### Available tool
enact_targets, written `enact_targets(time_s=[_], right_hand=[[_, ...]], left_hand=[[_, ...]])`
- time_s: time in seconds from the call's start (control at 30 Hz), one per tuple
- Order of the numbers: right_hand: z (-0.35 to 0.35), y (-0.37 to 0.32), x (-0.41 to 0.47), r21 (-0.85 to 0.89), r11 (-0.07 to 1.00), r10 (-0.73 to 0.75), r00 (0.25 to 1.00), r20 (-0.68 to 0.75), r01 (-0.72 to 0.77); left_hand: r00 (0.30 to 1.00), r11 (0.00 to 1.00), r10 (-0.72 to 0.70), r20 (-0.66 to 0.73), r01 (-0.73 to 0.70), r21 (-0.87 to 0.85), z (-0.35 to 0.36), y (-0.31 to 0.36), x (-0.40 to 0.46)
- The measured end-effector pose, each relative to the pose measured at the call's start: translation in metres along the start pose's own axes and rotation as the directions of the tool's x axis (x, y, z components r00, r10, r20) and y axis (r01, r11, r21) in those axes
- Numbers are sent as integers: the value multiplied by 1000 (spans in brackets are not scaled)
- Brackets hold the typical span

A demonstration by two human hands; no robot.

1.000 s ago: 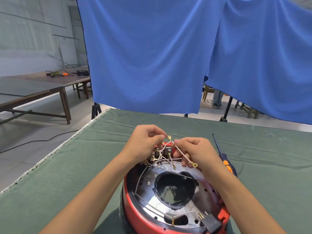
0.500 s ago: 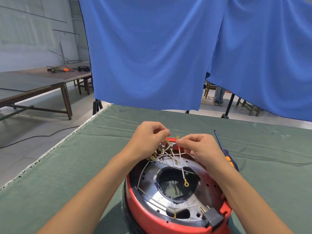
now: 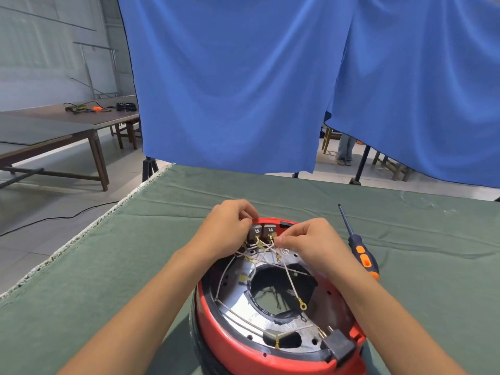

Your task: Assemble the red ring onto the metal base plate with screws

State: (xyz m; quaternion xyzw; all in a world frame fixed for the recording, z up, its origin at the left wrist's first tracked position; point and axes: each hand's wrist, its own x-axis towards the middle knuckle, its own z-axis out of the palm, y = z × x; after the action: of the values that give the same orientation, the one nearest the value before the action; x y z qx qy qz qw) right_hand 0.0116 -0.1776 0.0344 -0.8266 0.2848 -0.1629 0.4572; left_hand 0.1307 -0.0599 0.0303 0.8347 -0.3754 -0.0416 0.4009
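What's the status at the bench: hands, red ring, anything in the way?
Both hands, left and right, pinching white wires. Red ring sits around metal base plate. Wires cross plate; screwdriver untouched.

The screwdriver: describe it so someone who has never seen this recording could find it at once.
Start at the green cloth-covered table, then the red ring of the round appliance at its near edge. Just beyond the right hand, the screwdriver lies flat on the cloth, untouched. It is the only loose tool there, with a thin dark shaft and a dark handle with orange patches.
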Motion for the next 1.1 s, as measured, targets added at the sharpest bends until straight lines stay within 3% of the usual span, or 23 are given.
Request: enact_targets(time_s=[0.1,0.3,0.43,1.1], right_hand=[[2,0,5,-79,994,73,997,31,-70],[4,-10,10,-38,984,174,985,-6,-174],[1,-19,14,-68,959,275,961,0,-275],[6,-17,13,0,962,273,962,3,-273]], left_hand=[[1000,1000,-10,22,10,-20,0,-3,1],[996,992,35,83,-45,116,5,-5,2],[995,994,33,93,-43,105,5,-6,4],[984,956,90,157,-129,264,3,2,-5]])
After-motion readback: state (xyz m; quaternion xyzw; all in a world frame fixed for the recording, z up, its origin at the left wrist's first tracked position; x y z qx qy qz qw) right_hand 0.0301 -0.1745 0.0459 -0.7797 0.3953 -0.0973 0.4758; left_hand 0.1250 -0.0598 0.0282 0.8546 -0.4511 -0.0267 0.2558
